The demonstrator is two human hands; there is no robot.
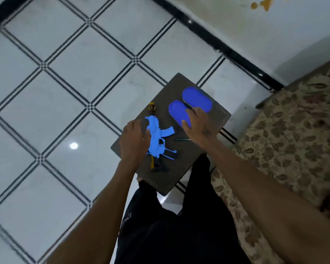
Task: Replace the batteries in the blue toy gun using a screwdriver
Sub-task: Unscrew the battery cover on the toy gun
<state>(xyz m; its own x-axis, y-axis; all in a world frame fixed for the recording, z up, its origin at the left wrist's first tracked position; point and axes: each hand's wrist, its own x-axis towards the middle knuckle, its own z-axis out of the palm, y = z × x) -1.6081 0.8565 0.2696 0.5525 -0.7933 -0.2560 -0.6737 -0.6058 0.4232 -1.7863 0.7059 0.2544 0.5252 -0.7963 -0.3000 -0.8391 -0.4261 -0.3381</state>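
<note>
Blue toy gun [157,137] lies flat on the dark rectangular surface [215,119], on its left half, long axis running roughly near-to-far, magazine pointing right. Left hand [134,139] sits on the gun's left side, fingers curled against the body and gripping it; the hand overhangs the surface's left edge. Beyond the gun's far end, a screwdriver handle [152,107], yellow and black, lies close to the far-left edge. A second yellow-and-black item [156,165] lies just under the gun's near end; type cannot be told through blur. A thin dark rod [182,139] lies right of the gun, between it and the right wrist. Right hand [197,122] is well apart from the gun, on the right half, fingers spread and resting on the nearer of two blue oval trays [176,111]; the farther blue oval tray [197,99] touches or nearly touches the first, toward the far corner. Right hand open, not curled round anything. Surface sits diagonally over the white tiled floor [55,92]; bare room on it remains along the near edge and right corner. Person's dark trouser legs [170,225] lie below the near edge. A patterned cushion [293,140] stands right of the surface, apart from it.
</note>
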